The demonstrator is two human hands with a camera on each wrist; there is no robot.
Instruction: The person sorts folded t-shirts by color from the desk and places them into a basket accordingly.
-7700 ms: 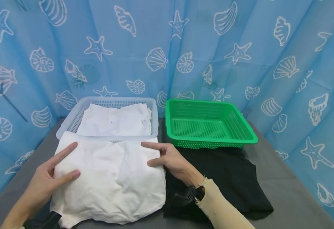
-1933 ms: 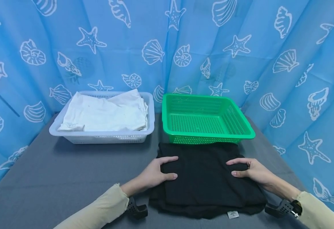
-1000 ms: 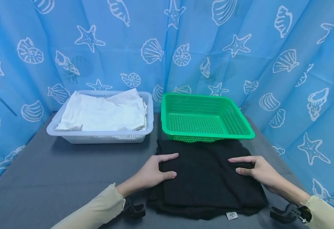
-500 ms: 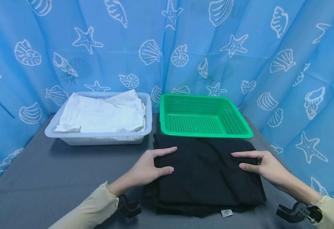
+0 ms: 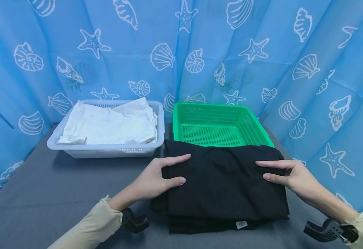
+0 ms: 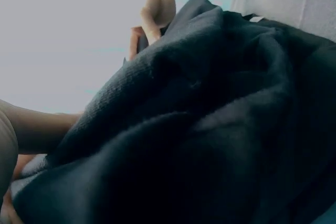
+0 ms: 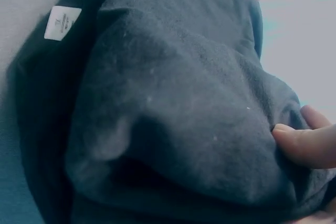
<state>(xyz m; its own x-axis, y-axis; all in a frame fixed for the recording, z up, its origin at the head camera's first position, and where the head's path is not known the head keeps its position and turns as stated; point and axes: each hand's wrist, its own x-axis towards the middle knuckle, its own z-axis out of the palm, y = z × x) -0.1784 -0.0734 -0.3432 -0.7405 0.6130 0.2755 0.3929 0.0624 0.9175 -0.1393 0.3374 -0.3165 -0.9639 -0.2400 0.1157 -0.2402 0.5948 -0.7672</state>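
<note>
A folded black garment (image 5: 222, 186) with a small white label (image 5: 241, 225) at its near edge lies between both hands in the head view. My left hand (image 5: 151, 178) grips its left side, thumb and index finger on top, the other fingers hidden beneath. On the opposite side my right hand (image 5: 301, 180) holds it the same way; in the right wrist view the thumb (image 7: 302, 142) presses into the cloth. The garment's far edge is raised and overlaps the front rim of the green basket (image 5: 223, 133). Its folds fill most of the left wrist view.
A white basket (image 5: 106, 147) with folded white cloth (image 5: 110, 122) in it stands at the back left, beside the green basket. Behind both hangs a blue curtain (image 5: 125, 69) with shell prints. A grey cloth (image 5: 60, 193) covers the table.
Earlier both hands held white cloth at the white basket, where white cloth now lies. Since then they have taken the black garment by its sides, and its far edge has risen over the green basket's rim.
</note>
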